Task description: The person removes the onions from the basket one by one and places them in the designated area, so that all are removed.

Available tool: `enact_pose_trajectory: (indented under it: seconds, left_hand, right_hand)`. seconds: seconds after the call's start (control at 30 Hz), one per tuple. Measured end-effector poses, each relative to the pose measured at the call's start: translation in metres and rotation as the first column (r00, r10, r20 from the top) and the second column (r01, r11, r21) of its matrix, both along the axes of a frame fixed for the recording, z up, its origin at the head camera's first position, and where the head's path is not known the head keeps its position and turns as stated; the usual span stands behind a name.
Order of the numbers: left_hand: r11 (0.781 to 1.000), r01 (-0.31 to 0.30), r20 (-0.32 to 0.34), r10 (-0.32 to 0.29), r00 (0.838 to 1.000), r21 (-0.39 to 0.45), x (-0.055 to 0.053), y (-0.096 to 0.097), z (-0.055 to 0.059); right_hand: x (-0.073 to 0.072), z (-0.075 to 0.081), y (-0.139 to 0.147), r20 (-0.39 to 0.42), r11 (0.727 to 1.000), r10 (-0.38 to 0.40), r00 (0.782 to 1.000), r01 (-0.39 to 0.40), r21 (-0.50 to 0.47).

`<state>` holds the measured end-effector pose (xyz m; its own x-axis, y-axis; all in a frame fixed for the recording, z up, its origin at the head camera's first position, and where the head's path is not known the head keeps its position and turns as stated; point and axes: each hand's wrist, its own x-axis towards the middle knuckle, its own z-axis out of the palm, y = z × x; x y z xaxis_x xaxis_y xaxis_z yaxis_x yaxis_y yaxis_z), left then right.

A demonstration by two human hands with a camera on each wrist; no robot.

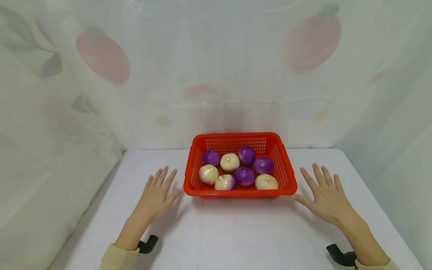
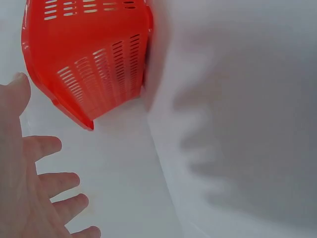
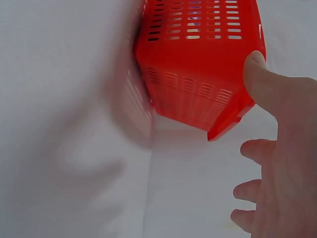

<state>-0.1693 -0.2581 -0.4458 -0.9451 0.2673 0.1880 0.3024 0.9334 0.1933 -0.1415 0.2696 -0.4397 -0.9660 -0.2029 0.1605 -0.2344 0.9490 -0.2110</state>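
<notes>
A red plastic basket (image 1: 240,193) with slotted walls sits on the white table near its back edge. Inside lie several glossy round onions, some purple like the purple onion (image 1: 244,176), others cream like the cream onion (image 1: 230,162). My left hand (image 1: 153,200) hovers at the basket's left with fingers spread and straight, its thumb close to the front left corner. On the other side my right hand (image 1: 327,200) is spread the same way, thumb by the front right corner. Whether either thumb touches the rim, I cannot tell. Neither hand holds anything.
Behind the table hangs a pale curtain (image 1: 233,67) with faded fruit prints, and more sheeting closes in both sides. A black strap piece (image 1: 147,244) shows at the left wrist, another black strap piece (image 1: 341,256) at the right. The white tabletop (image 1: 236,232) stretches in front of the basket.
</notes>
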Motion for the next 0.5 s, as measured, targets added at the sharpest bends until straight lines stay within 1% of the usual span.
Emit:
enact_pose_trajectory:
  seconds: [0.13,0.3,0.4,0.5]
  left_hand:
    - [1.0,0.021,-0.019,-0.02,1.0,0.02,-0.002,0.003,0.005]
    - [0.997,0.049,-0.042,-0.047,0.998,0.055,-0.005,0.006,0.009]
    - [0.993,0.06,-0.039,-0.057,0.998,0.098,-0.008,0.01,0.01]
    - [0.983,0.065,-0.034,-0.061,0.998,0.169,-0.009,0.014,0.011]
  right_hand:
    - [0.0,0.003,-0.002,-0.006,1.0,0.014,1.0,-0.014,-0.012]
    - [0.0,0.009,-0.004,-0.009,0.999,0.033,0.999,-0.033,-0.037]
    - [-0.001,0.015,-0.006,-0.006,0.996,0.047,0.999,-0.047,-0.077]
    - [-0.004,0.021,-0.01,0.003,0.99,0.065,0.998,-0.064,-0.129]
